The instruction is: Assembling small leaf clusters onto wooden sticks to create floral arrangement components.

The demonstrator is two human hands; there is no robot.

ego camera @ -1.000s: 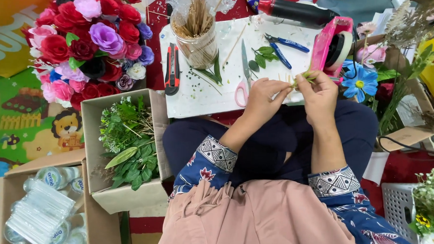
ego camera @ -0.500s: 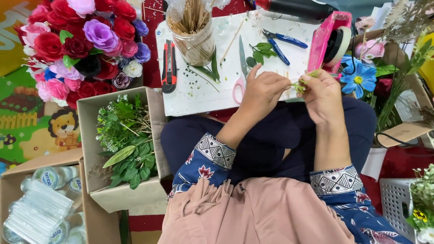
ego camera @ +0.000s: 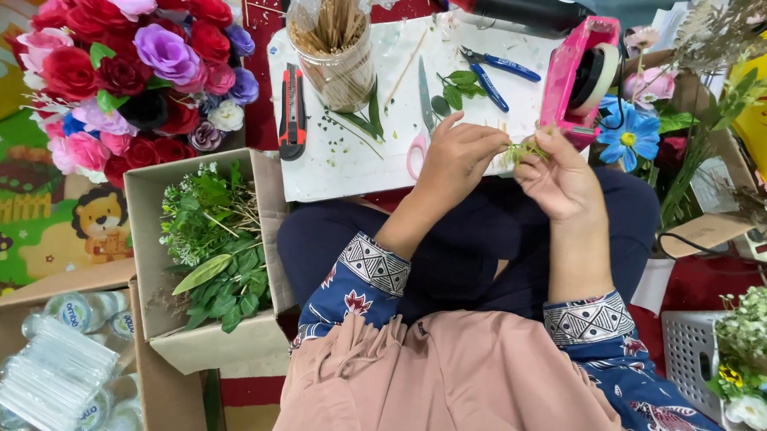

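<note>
Your hands have drawn slightly closer since a second ago, left hand [ego camera: 457,158] and right hand [ego camera: 558,176] both pinching the small green sprig [ego camera: 522,150] over the white board's [ego camera: 334,166] near edge, beside the pink tape dispenser [ego camera: 579,77]

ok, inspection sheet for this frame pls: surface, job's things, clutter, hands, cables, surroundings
Surface: white board across the lap, strewn with green trimmings.
Job's things: small green sprig pinched between both hands.
Clutter: jar of sticks, utility knife, scissors, blue pliers, pink tape dispenser.
Hands: left hand and right hand meet on the sprig above the board's near edge.
Cables: a dark cable at the right, ends hidden.
Surroundings: flower bouquet, box of greenery, box of bottles, blue flower, white basket.
</note>
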